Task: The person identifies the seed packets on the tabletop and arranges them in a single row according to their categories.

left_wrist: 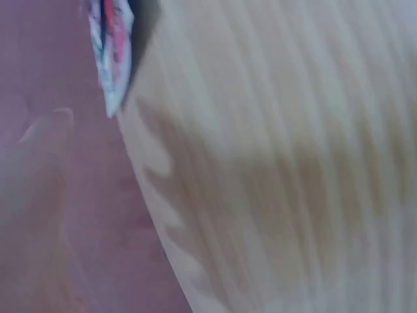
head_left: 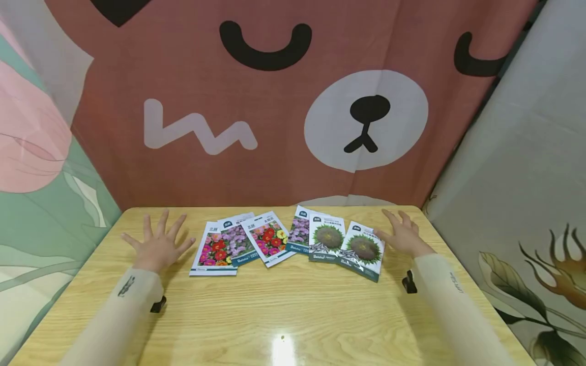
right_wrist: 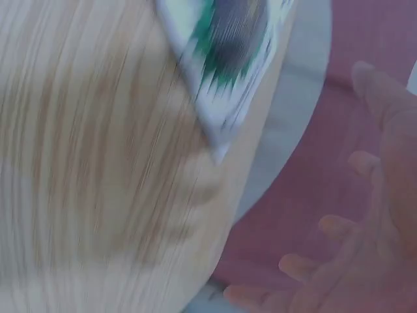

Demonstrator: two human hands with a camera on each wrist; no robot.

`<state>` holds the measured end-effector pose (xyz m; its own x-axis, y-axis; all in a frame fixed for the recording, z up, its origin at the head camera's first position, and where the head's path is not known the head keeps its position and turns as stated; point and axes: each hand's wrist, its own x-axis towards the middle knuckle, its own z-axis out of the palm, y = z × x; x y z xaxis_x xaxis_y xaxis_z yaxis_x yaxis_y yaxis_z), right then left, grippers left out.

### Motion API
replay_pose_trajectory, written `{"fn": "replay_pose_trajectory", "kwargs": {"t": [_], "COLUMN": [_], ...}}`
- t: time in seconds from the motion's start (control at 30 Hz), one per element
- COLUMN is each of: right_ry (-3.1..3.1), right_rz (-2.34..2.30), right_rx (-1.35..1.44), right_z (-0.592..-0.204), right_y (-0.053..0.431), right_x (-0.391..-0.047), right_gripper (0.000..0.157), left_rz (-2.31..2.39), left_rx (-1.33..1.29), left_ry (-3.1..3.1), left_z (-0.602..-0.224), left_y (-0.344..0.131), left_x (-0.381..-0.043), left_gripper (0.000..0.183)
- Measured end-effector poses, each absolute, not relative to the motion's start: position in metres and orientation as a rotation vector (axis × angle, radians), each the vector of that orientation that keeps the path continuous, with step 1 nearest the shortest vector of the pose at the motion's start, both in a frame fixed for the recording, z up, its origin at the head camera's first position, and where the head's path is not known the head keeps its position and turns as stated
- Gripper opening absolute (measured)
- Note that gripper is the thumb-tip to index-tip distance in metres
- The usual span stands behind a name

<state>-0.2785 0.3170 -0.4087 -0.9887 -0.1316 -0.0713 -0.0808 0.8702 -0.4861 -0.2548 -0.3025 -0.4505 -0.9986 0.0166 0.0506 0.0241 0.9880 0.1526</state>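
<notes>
"Where are the packets (head_left: pixel 267 238)?"

"In a loose, overlapping row on the desk (head_left: pixel 206 315), between the left hand (head_left: pixel 157 251) and the right hand (head_left: pixel 405 238). Both hands' fingers (head_left: pixel 163 223) are spread apart, holding nothing."

"How would they handle?"

"Light, thin and bendable (a guess from their look), perhaps slippery; I'd pinch an uncovered side edge."

"Anything new from the wrists?"

"The right one shows a gap to the nearest packet; the head view makes them seem to touch."
</notes>
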Motion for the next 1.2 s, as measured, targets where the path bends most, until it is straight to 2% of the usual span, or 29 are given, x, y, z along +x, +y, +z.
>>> {"fn": "replay_pose_trajectory", "kwargs": {"t": [0.3,0.67,1.0,1.2], "right_ry": [2.959,2.813,2.498,2.321], "right_rz": [-1.049,-1.528,-1.884,-1.902], "right_rx": [-0.239,-0.286,-0.369,-0.378], "right_z": [-0.416,-0.424,-0.438,-0.444], "right_y": [0.245,0.172,0.110,0.075], "right_x": [-0.276,-0.250,-0.235,-0.227], "right_gripper": [0.070,0.053,0.046,0.044], "left_rz": [-0.398,-0.493,-0.688,-0.871], "left_rx": [0.011,0.011,0.005,-0.013], "left_ry": [-3.110,-3.088,-3.086,-3.028], "left_z": [-0.440,-0.433,-0.435,-0.436], "left_y": [-0.289,-0.266,-0.252,-0.248], "left_x": [-0.242,-0.225,-0.211,-0.208], "left_gripper": [0.087,0.085,0.079,0.076]}}
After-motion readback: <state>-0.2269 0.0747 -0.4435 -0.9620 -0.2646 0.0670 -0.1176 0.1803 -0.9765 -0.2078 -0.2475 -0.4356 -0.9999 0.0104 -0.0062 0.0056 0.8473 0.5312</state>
